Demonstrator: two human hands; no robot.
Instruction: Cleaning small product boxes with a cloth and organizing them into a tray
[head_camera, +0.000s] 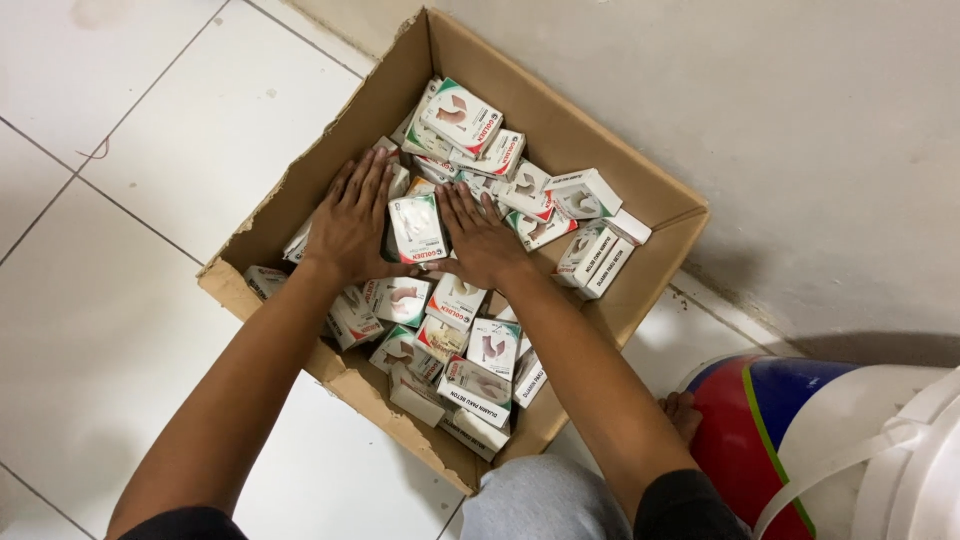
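Head view: your left hand (350, 222) and right hand (482, 238), both flat and open, press one small box (417, 229) mid-carton (560, 125); not lifted; loose boxes all around it.

A colourful plastic bucket (790, 440) on white floor tiles (130, 330)

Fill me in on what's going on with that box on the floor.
A person is bent over an open cardboard box that sits on white floor tiles against a wall. It is full of small white cartons lying jumbled at all angles. The left hand and right hand are both down in the pile, palms flat, flanking one small carton that stands between them. A red, blue and white bucket with a white handle stands by the person's foot.
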